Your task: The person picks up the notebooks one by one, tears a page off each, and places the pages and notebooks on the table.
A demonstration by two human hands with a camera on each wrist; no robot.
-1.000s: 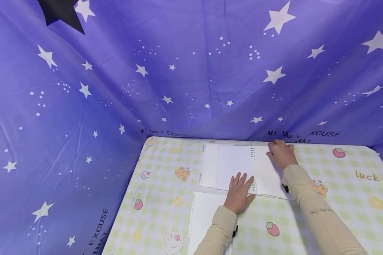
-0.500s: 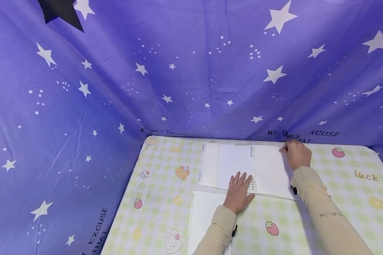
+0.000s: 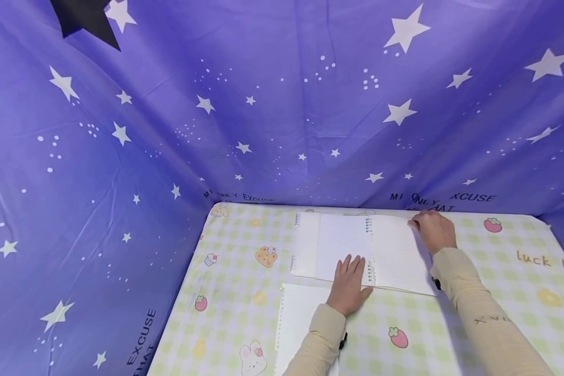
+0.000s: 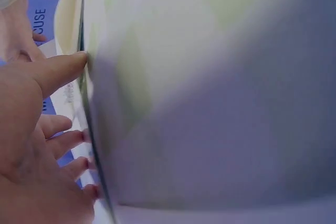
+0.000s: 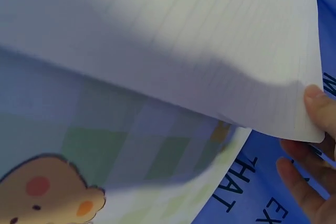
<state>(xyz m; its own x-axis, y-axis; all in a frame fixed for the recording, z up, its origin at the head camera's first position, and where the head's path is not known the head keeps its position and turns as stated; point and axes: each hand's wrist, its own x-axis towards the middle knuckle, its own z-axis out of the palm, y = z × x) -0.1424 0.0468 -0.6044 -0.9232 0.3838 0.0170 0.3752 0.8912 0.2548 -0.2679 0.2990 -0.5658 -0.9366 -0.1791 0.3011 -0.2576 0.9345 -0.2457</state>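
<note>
Head view: one sheet [image 3: 301, 316] already loose, left hand [image 3: 349, 288] resting fingers-spread on open notebook [image 3: 342, 240], right hand [image 3: 435, 232] pinching a page [image 3: 397, 256] by its corner, seemingly still bound.

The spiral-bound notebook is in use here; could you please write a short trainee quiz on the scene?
1. Which hand pinches the far outer corner of the ruled page?
2. True or false: the left hand lies over the notebook with fingers outstretched.
3. The separate sheet lies: A) beyond the notebook; B) on its near side; C) on top of it.

Key: 1. the right hand; 2. true; 3. B.
</note>
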